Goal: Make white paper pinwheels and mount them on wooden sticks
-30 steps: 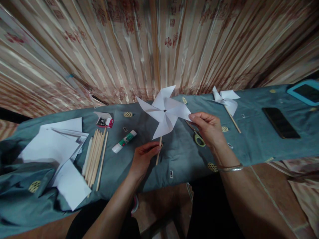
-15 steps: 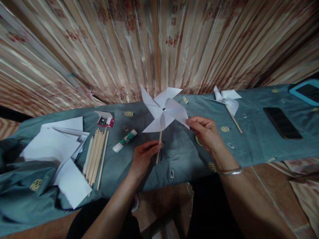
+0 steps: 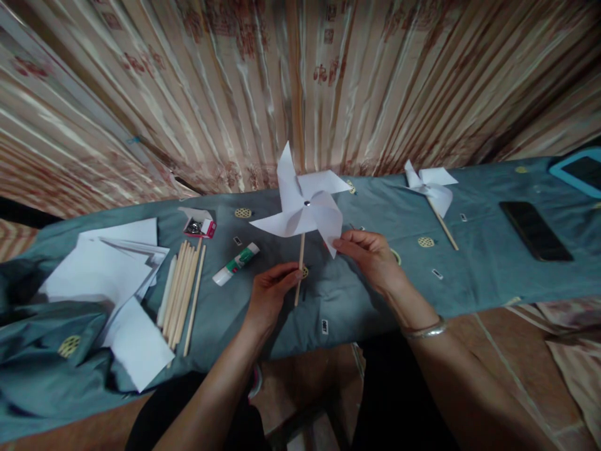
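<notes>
Over the middle of the cloth-covered table [image 3: 488,282] we hold up a white paper pinwheel [image 3: 313,216]. Our left hand [image 3: 268,293] pinches its wooden stick [image 3: 301,250] on the near side, below the paper, and our right hand [image 3: 370,258] pinches the near right blade [image 3: 331,219] by its tip. We judge it very light: the stick stiff and safest to grip, the blades soft, easily creased, best touched at the edges, away from the small hub pin [image 3: 307,203].

Your pinwheel [image 3: 303,218] is plain white, its stick [image 3: 302,252] pale tan; your cloth [image 3: 350,313] is blue-green with yellow ovals [image 3: 426,242], the curtain [image 3: 225,94] beige with red-brown motifs [image 3: 320,74].
</notes>
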The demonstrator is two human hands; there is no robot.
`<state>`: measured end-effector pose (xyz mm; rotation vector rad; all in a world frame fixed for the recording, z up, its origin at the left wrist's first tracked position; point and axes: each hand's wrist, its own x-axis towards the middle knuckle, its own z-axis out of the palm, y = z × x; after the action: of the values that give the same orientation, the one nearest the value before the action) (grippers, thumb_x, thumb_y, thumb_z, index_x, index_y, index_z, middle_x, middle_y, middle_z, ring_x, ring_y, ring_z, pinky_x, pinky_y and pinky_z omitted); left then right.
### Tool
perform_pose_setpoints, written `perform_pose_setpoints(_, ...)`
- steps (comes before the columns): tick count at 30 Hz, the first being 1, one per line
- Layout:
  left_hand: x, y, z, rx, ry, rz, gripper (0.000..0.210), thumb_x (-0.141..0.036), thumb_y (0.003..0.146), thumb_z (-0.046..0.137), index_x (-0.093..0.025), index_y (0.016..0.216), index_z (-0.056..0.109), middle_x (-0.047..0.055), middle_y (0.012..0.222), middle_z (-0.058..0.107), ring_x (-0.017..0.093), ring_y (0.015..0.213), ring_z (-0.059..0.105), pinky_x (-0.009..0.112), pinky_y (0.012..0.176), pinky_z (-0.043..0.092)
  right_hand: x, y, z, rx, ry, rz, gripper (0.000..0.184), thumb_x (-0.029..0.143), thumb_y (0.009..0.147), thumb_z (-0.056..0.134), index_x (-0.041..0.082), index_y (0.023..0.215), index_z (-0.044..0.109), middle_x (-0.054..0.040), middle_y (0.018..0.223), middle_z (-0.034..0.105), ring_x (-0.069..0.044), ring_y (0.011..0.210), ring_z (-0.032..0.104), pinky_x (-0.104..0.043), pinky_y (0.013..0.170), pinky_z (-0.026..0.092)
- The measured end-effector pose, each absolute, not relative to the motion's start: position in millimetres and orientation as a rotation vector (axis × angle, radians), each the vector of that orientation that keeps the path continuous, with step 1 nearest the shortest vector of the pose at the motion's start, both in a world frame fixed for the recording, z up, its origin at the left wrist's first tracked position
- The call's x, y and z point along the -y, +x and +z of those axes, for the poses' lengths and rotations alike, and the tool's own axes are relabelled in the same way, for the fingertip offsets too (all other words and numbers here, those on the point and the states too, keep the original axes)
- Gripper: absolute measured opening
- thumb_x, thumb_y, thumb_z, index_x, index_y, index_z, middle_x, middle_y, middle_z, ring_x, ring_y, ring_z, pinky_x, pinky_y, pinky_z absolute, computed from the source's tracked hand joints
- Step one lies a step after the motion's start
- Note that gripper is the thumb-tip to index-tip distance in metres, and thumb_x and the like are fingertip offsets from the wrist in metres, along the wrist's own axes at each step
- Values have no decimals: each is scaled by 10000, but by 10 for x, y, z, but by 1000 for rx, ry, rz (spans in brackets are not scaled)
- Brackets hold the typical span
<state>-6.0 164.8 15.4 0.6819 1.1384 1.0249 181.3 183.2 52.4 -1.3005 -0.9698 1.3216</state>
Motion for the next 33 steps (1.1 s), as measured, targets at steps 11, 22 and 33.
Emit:
perform_pose_setpoints(11,-1643,-55,143,-1126,697,1033,259,-319,556,877,-188,764,797,48,793,764,157,743,653,276,763,501,-1788,1691,470,1057,-1237,1390,313,509,605,835,224,608,706,23,635,655,-120,607,537,-260,608,436)
perform_pose_setpoints(22,-1633,-52,137,-1132,694,1041,262,-316,536,889,-192,747,796,34,762,754,146,714,636,273,738,491,-1798,1552,408,1063,-1195,1442,318,537,597,831,233,653,754,-3,702,737,-149,676,627,-286,684,496)
perform_pose_setpoints(33,-1628,-63,149,-1117,710,1028,258,-306,562,870,-184,778,799,53,821,767,170,772,664,298,793,502,-1798,1560,359,1274,-1281,1315,390,583,684,757,196,633,746,-10,621,708,-132,569,579,-266,566,448)
